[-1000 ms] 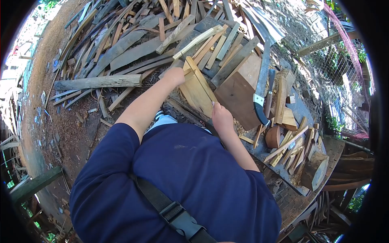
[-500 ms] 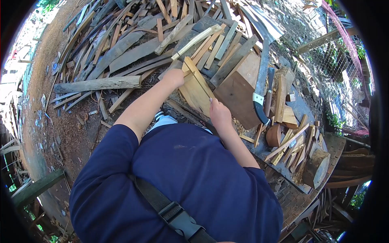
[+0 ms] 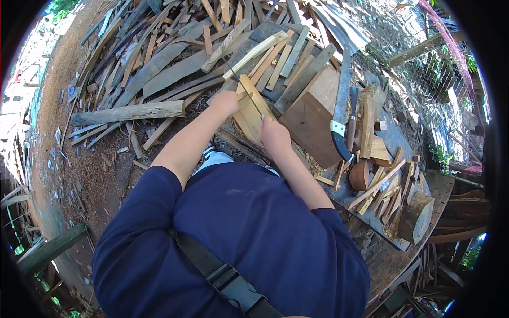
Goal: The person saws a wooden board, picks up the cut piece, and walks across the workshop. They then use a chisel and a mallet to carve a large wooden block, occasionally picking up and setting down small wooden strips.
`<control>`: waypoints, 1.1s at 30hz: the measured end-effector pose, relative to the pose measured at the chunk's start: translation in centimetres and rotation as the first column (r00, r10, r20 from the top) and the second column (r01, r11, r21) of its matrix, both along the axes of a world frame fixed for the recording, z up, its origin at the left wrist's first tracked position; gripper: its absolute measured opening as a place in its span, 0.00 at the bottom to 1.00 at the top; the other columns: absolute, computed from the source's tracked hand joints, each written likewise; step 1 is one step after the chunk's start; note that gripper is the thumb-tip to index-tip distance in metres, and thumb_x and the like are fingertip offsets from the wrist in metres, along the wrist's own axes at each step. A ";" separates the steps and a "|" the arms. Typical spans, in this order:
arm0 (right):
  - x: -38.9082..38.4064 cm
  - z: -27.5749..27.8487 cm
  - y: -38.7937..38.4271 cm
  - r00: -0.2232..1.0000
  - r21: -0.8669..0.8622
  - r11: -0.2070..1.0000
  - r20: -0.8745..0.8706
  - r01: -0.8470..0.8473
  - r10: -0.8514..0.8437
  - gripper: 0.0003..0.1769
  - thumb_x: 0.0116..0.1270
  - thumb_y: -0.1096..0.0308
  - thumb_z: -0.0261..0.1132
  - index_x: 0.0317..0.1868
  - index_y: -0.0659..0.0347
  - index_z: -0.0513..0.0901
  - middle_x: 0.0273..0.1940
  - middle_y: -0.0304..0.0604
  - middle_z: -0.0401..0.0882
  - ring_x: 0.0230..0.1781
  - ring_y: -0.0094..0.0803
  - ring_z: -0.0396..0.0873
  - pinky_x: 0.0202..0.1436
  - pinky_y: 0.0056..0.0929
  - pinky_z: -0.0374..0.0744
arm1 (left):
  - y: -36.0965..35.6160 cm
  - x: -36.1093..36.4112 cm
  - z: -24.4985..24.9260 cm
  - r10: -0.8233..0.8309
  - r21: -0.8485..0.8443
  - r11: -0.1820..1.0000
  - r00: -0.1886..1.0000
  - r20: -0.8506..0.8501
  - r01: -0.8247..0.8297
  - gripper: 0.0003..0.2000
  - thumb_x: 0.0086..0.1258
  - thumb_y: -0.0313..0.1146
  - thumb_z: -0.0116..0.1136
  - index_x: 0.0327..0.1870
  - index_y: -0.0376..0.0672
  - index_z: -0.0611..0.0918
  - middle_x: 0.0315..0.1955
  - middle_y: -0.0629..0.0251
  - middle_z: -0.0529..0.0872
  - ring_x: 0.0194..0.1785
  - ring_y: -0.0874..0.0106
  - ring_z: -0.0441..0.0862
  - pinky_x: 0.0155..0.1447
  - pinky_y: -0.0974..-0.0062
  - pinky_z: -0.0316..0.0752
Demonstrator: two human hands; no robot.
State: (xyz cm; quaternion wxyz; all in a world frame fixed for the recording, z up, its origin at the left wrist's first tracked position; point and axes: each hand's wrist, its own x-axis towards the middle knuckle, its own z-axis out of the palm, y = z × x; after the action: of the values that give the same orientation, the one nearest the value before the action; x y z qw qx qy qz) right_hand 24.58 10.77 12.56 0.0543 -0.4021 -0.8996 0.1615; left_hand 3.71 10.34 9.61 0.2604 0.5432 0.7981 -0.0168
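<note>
My left hand (image 3: 225, 103) is closed on a small wood strip (image 3: 242, 96) that lies across a pale board (image 3: 249, 119). My right hand (image 3: 274, 132) is closed round the handle of a thin blade (image 3: 248, 94), of which only the handle's end shows. The blade runs from my right hand up and left, over the board and past its top end. Right of the board is a brown wooden panel (image 3: 313, 130). A handsaw (image 3: 340, 139) with a black and white handle lies along the panel's right side.
Scrap wood (image 3: 159, 53) is heaped ahead and to the left, with a long log (image 3: 127, 112) in front. A chisel-like tool (image 3: 352, 119) lies beside the handsaw. Offcuts (image 3: 389, 193) and a wood block (image 3: 416, 217) are at the right. A wire fence (image 3: 440, 79) stands beyond.
My right hand has moved up and left, and the thin blade now reaches farther past the board's top end. My left hand has barely shifted.
</note>
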 end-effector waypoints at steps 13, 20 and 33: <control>-1.6 -0.1 1.0 1.000 -0.007 1.000 -0.010 -0.010 0.010 0.11 0.65 0.65 0.50 0.28 0.63 0.72 0.18 0.52 0.76 0.20 0.46 0.78 0.24 0.40 0.76 | 0.1 0.0 1.1 0.036 -0.003 0.999 0.999 0.001 -0.036 0.10 0.52 0.30 0.50 0.32 0.38 0.81 0.32 0.51 0.82 0.39 0.58 0.80 0.45 0.63 0.74; -1.6 0.6 1.4 0.999 -0.019 0.999 0.011 -0.036 0.037 0.12 0.65 0.66 0.49 0.29 0.63 0.74 0.20 0.51 0.78 0.22 0.43 0.79 0.25 0.39 0.77 | -0.3 1.2 1.1 -0.003 0.029 1.000 1.000 -0.023 0.003 0.10 0.54 0.29 0.49 0.33 0.38 0.82 0.33 0.51 0.82 0.40 0.58 0.81 0.45 0.64 0.75; -2.2 1.3 1.6 0.996 -0.059 0.998 0.084 0.010 -0.005 0.12 0.65 0.66 0.48 0.31 0.62 0.75 0.20 0.51 0.78 0.23 0.43 0.80 0.26 0.39 0.77 | 0.4 0.7 0.8 0.036 -0.007 0.999 0.999 -0.001 -0.036 0.11 0.55 0.30 0.49 0.34 0.39 0.83 0.35 0.52 0.82 0.41 0.58 0.81 0.45 0.65 0.75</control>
State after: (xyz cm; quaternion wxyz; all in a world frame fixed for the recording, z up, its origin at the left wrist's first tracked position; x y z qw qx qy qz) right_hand 22.33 12.40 13.83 0.0051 -0.4132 -0.8944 0.1712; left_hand 4.37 10.71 10.36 0.2620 0.5277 0.8079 -0.0154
